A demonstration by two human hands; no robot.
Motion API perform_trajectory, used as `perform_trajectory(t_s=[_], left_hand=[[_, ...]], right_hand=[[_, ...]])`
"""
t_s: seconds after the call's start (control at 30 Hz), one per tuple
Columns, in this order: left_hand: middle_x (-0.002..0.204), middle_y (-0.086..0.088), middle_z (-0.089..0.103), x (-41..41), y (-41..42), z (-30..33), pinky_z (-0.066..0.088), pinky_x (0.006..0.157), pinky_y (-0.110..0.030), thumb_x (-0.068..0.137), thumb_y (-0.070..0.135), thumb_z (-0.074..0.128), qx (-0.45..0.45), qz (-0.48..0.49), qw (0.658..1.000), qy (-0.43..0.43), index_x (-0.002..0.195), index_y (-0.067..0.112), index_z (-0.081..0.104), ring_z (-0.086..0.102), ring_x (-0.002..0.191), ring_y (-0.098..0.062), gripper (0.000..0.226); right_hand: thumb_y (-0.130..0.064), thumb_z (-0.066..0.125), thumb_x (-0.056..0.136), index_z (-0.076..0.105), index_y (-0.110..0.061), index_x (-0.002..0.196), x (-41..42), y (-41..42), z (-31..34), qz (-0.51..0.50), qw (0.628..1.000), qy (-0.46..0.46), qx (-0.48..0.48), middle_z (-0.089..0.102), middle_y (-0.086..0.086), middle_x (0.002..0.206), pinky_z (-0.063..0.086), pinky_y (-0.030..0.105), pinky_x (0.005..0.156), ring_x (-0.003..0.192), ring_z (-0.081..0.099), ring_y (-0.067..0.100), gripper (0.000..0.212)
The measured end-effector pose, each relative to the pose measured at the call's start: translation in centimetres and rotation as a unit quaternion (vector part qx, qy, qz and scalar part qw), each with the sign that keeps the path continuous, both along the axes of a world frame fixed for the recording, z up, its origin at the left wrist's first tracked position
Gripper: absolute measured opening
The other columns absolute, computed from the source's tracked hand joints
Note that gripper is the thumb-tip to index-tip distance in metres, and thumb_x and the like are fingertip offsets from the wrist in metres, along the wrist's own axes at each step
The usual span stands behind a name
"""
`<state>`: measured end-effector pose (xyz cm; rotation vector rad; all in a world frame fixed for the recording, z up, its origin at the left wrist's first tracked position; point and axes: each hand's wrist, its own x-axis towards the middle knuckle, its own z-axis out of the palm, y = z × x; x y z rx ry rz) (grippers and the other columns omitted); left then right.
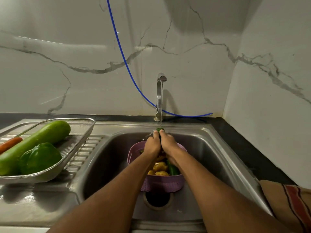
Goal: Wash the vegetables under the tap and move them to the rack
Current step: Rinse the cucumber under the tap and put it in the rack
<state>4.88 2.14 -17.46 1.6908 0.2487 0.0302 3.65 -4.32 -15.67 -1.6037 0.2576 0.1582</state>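
Under the running tap [160, 91], left hand [152, 146] and right hand [169, 145] pressed side by side, both curled tight around one small green vegetable [159, 129], only its tip poking out above the thumbs, right in the thin stream of water. Just below, inside the shiny steel sink [210, 148], a round purple plastic basket [161, 184] with a woven look, full of lumpy yellow potatoes [160, 166] and a long green chilli [172, 169]. Off to the left, on the ridged drainboard, a wire mesh rack [79, 140] with a long smooth pale green gourd [37, 140], a glossy green pepper [40, 158] and an orange carrot [10, 143]
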Motion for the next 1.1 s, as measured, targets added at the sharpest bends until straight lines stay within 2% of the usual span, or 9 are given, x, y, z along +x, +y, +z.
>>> perform_trajectory(t_s=[0.13, 0.3, 0.47, 0.53, 0.67, 0.8, 0.83, 0.97, 1.1], left_hand=[[0.083, -0.01, 0.066, -0.8, 0.0, -0.8, 0.057, 0.087, -0.04, 0.111, 0.045, 0.023, 0.016, -0.007, 1.0, 0.0, 0.095, 0.007, 0.062, 0.066, 0.084, -0.022, 0.057], [0.083, -0.006, 0.066, -0.9, -0.6, 0.1, 0.052, 0.063, -0.03, 0.11, 0.047, 0.027, -0.019, -0.003, 0.999, -0.045, 0.099, 0.009, 0.064, 0.063, 0.074, -0.015, 0.054], [0.103, -0.015, 0.068, 0.6, 0.0, 0.4, 0.053, 0.086, -0.039, 0.11, 0.048, 0.03, -0.042, 0.051, 0.998, 0.014, 0.12, 0.0, 0.063, 0.065, 0.1, -0.027, 0.059], [0.102, -0.016, 0.069, 0.9, 0.3, 0.2, 0.054, 0.092, -0.042, 0.11, 0.048, 0.028, -0.017, 0.02, 1.0, 0.0, 0.121, -0.001, 0.063, 0.067, 0.098, -0.028, 0.061], [0.08, -0.007, 0.062, -0.5, 0.1, 0.2, 0.051, 0.07, -0.03, 0.111, 0.045, 0.024, 0.013, -0.052, 0.998, -0.024, 0.1, 0.006, 0.063, 0.058, 0.069, -0.014, 0.056], [0.1, -0.013, 0.064, -0.8, -0.9, 1.1, 0.047, 0.062, -0.027, 0.111, 0.045, 0.026, -0.008, -0.014, 1.0, 0.006, 0.109, 0.006, 0.057, 0.062, 0.087, -0.021, 0.05], [0.099, -0.013, 0.064, -0.8, -1.0, 1.3, 0.048, 0.063, -0.028, 0.111, 0.044, 0.026, -0.018, 0.0, 1.0, 0.018, 0.11, 0.006, 0.057, 0.062, 0.089, -0.022, 0.049], [0.114, -0.018, 0.069, -0.1, -0.6, 1.2, 0.051, 0.102, -0.042, 0.11, 0.047, 0.028, -0.047, 0.016, 0.997, 0.055, 0.124, -0.005, 0.062, 0.065, 0.108, -0.029, 0.064], [0.112, -0.018, 0.07, -0.3, -0.5, 1.1, 0.053, 0.1, -0.042, 0.11, 0.048, 0.023, -0.045, 0.021, 0.997, 0.055, 0.119, 0.0, 0.064, 0.067, 0.106, -0.029, 0.064]], right_hand=[[-0.043, 0.043, 0.107, 0.064, -0.012, 0.119, 0.4, -0.5, 0.2, -0.001, 0.999, 0.021, 0.031, 0.068, 0.015, 0.106, 0.057, 0.043, 0.089, 0.1, 0.066, 0.027, 0.039], [-0.046, 0.039, 0.109, 0.066, -0.013, 0.124, 0.3, -0.9, 0.9, 0.001, 0.999, -0.018, 0.029, 0.069, 0.013, 0.11, 0.055, 0.039, 0.089, 0.103, 0.066, 0.024, 0.045], [-0.042, 0.036, 0.111, 0.051, -0.018, 0.145, -0.3, 0.4, 0.1, 0.034, 0.997, -0.047, -0.046, 0.064, 0.013, 0.129, 0.048, 0.043, 0.107, 0.122, 0.06, 0.028, 0.045], [-0.042, 0.037, 0.111, 0.054, -0.016, 0.141, -0.2, 0.3, 0.2, 0.017, 0.998, -0.044, -0.034, 0.065, 0.014, 0.125, 0.05, 0.041, 0.102, 0.119, 0.061, 0.028, 0.044], [-0.048, 0.041, 0.108, 0.063, -0.009, 0.126, 0.5, -1.1, 0.4, -0.037, 0.996, 0.014, 0.08, 0.069, 0.016, 0.108, 0.056, 0.045, 0.096, 0.105, 0.067, 0.029, 0.048], [-0.048, 0.044, 0.107, 0.064, -0.01, 0.125, 0.6, -1.1, 0.2, -0.045, 0.994, 0.017, 0.101, 0.068, 0.015, 0.112, 0.055, 0.044, 0.098, 0.106, 0.065, 0.027, 0.047], [-0.045, 0.042, 0.108, 0.063, -0.011, 0.127, 0.5, -0.9, 0.2, -0.041, 0.996, 0.003, 0.076, 0.067, 0.014, 0.112, 0.054, 0.042, 0.094, 0.106, 0.064, 0.026, 0.045], [-0.035, 0.036, 0.111, 0.057, -0.015, 0.137, 0.3, 0.0, -0.1, -0.011, 0.999, -0.037, 0.026, 0.066, 0.014, 0.119, 0.052, 0.041, 0.093, 0.112, 0.063, 0.027, 0.039], [-0.036, 0.04, 0.11, 0.061, -0.013, 0.13, 0.4, -0.2, 0.5, -0.018, 0.999, -0.017, 0.023, 0.066, 0.011, 0.106, 0.051, 0.035, 0.081, 0.101, 0.064, 0.023, 0.038]])
